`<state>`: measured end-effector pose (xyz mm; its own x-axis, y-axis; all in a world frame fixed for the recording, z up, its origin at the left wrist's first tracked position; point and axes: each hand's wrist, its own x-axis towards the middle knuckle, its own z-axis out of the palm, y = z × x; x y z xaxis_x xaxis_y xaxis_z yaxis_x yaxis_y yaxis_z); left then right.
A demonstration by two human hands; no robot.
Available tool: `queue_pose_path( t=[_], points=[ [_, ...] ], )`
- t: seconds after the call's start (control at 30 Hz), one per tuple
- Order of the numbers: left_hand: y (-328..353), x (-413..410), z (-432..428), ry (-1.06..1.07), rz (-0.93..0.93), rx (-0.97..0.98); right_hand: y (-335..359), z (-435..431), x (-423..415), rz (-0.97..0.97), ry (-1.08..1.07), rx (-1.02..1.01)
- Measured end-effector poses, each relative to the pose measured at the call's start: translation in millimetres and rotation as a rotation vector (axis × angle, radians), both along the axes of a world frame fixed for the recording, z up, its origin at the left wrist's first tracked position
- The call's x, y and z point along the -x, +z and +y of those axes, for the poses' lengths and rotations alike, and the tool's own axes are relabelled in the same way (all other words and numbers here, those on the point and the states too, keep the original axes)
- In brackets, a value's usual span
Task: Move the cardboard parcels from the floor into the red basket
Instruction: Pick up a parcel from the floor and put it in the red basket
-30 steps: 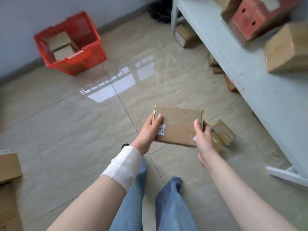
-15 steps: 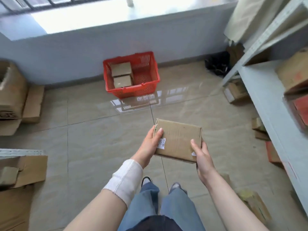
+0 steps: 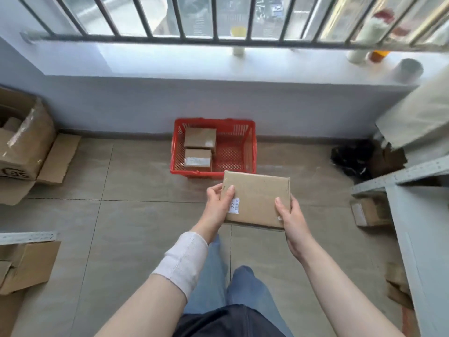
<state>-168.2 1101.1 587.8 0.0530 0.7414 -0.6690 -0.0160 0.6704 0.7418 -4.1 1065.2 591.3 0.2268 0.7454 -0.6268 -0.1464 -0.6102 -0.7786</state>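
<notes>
I hold a flat cardboard parcel (image 3: pixel 257 198) with a small white label, level in front of me above the tiled floor. My left hand (image 3: pixel 216 205) grips its left edge, thumb on top. My right hand (image 3: pixel 290 217) grips its right near corner, thumb on top. The red basket (image 3: pixel 252 147) stands on the floor against the wall, just beyond the parcel's far edge. Two cardboard parcels (image 3: pixel 199 138) (image 3: pixel 197 159) lie in the basket's left half; its right half shows bare mesh.
A grey shelf unit (image 3: pixel 418 215) runs down the right, with a parcel (image 3: pixel 368 211) under it and a black bag (image 3: pixel 352 156) beyond. Open cardboard boxes (image 3: pixel 24 147) (image 3: pixel 26 263) sit at the left. A barred window with a sill is above the basket.
I have walked towards the basket with the parcel in both hands. The basket now looks larger and sits straight ahead, just past the parcel. My grip has not changed.
</notes>
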Motion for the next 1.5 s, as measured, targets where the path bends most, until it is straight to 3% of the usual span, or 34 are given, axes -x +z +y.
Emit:
queue_pose_path(
  t=[0.2, 0.5, 0.7, 0.87, 1.07, 1.5],
  points=[
    [-36.4, 18.6, 124.1, -0.081, 0.001, -0.014, -35.0, 132.7, 15.4, -0.041, 0.000, 0.054],
    [-154.1, 24.7, 268.6, -0.203, 0.077, 0.030, -158.6, 278.6, 19.4, -0.106, -0.006, 0.159],
    [-288.7, 6.3, 325.1, -0.079, 0.118, 0.119, -288.6, 345.6, 3.2, -0.231, 0.065, 0.186],
    [-412.5, -16.6, 344.1, 0.056, 0.132, 0.185, -406.9, 380.3, -1.3, -0.284, 0.151, 0.212],
    [-512.4, -30.7, 361.4, 0.133, 0.163, 0.207, -498.5, 403.5, -4.5, -0.307, 0.154, 0.257],
    [-612.8, -29.4, 376.0, 0.103, 0.267, 0.263, -603.2, 414.6, 11.3, -0.346, 0.165, 0.250]
  ],
)
